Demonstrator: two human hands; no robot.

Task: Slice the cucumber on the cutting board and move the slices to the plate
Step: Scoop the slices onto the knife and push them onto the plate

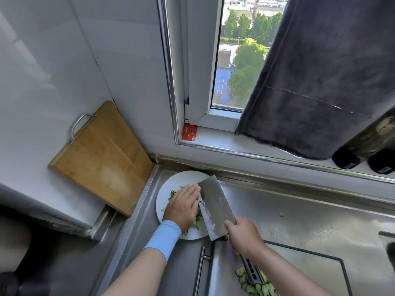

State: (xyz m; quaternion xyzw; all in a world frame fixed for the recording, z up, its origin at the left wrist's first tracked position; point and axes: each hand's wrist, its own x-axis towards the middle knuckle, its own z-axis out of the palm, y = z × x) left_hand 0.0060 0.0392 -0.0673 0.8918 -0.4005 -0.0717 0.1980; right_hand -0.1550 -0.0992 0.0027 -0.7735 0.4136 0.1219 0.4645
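A person's left hand (181, 208), a pale blue sleeve (163, 238) on the wrist, lies palm down over a white plate (183, 178), fingers straight and resting against the flat of a cleaver (215, 206). The right hand (245, 236) grips the cleaver by its handle, fingers wrapped round it, and holds the broad blade tilted over the plate's right side, its tip reaching past the far rim.

Cucumber slices (197, 220) lie on the plate under and beside the left hand, some against the blade's lower edge. More cut cucumber (256, 287) sits in a heap on the steel cutting board (299, 274) near the person, just beside the cleaver's handle end.

Plate and board rest on a stainless steel counter (299, 210), the plate in its far left corner. A wooden board (102, 159) with a metal handle leans against the tiled wall to the left. Behind the counter, a window (235, 60) looks onto trees and buildings; a dark grey towel (320, 82) hangs over its right half, a small red card (189, 132) stands in the sill's corner, and dark bottles (363, 154) lie at the sill's far right.
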